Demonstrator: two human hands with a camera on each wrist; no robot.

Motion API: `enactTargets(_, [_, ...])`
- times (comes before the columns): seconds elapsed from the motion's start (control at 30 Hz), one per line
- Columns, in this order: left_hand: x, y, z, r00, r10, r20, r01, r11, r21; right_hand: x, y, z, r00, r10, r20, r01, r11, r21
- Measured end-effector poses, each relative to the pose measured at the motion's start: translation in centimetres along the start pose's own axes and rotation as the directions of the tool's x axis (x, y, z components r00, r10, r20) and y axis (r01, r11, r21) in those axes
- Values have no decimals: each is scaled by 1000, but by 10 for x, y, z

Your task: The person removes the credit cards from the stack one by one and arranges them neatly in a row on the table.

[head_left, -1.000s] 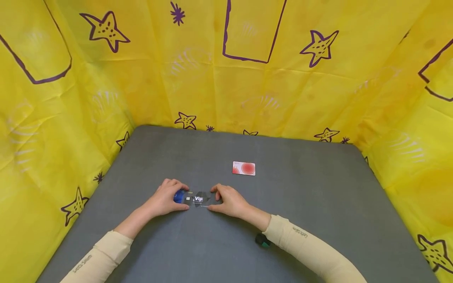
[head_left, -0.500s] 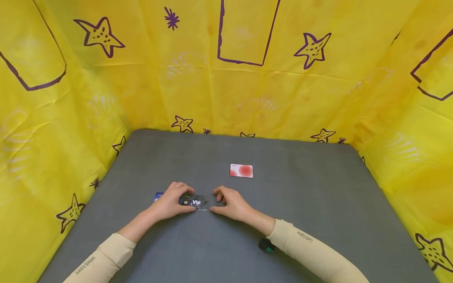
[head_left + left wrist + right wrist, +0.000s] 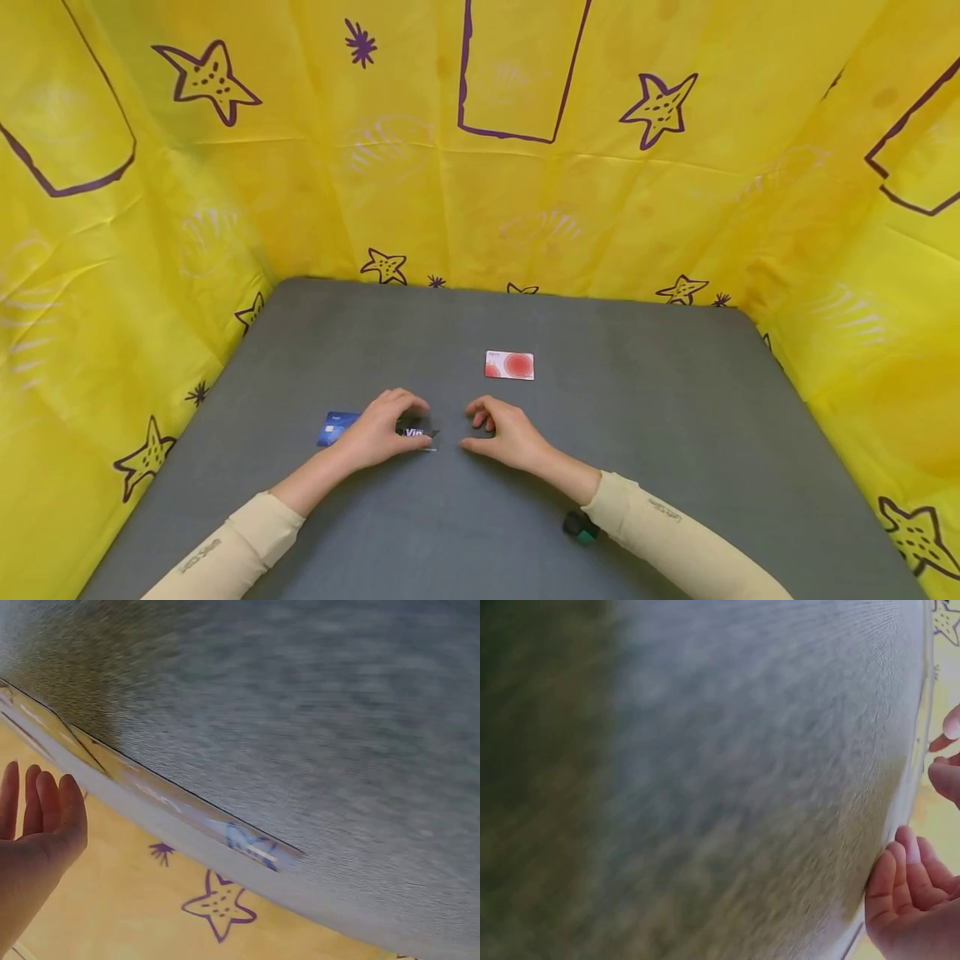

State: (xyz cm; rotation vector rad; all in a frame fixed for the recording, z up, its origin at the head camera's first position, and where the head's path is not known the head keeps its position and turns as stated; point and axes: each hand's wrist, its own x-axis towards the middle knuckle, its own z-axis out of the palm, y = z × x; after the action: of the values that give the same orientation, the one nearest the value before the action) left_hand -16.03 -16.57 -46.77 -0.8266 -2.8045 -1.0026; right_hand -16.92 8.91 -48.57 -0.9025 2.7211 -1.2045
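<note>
A black card with "Vip" printed on it (image 3: 414,433) lies on the grey table, partly covered by my left hand (image 3: 378,433). That hand's thumb and bent fingers straddle the card's long edges. To its left, a blue card (image 3: 335,427) is partly hidden by the hand and wrist. My right hand (image 3: 506,433) is off to the right of the black card, fingers loosely bent with nothing in them. Behind the hands lies a white and red card (image 3: 509,365). In the left wrist view a thin shiny card edge (image 3: 202,806) appears near the table surface.
The grey table (image 3: 660,433) is enclosed by yellow cloth (image 3: 405,192) with purple starfish drawings at the back and sides. A small black and green object (image 3: 580,527) is beside the right cuff.
My left hand has moved right along the black card, uncovering more of the blue card. The right hand has drawn off from the black card's right end. The white and red card stays put.
</note>
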Motion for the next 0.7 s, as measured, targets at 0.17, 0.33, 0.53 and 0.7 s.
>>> enactTargets(0.17, [9, 5, 5, 999, -30, 14, 30, 999, -34, -3, 6, -6, 1000, 16, -23, -15, 1000, 10])
enactTargets(0.33, [18, 9, 10, 999, -35, 16, 36, 997, -62, -6, 9, -13, 999, 29, -44, -28, 999, 29])
enactTargets(0.53, [29, 11, 18, 1000, -7, 0, 7, 997, -79, -8, 14, -19, 997, 58, -48, -57, 998, 31])
enactTargets(0.7, [37, 13, 25, 1000, -2, 2, 3, 995, -101, -9, 19, -24, 995, 78, -61, -77, 997, 19])
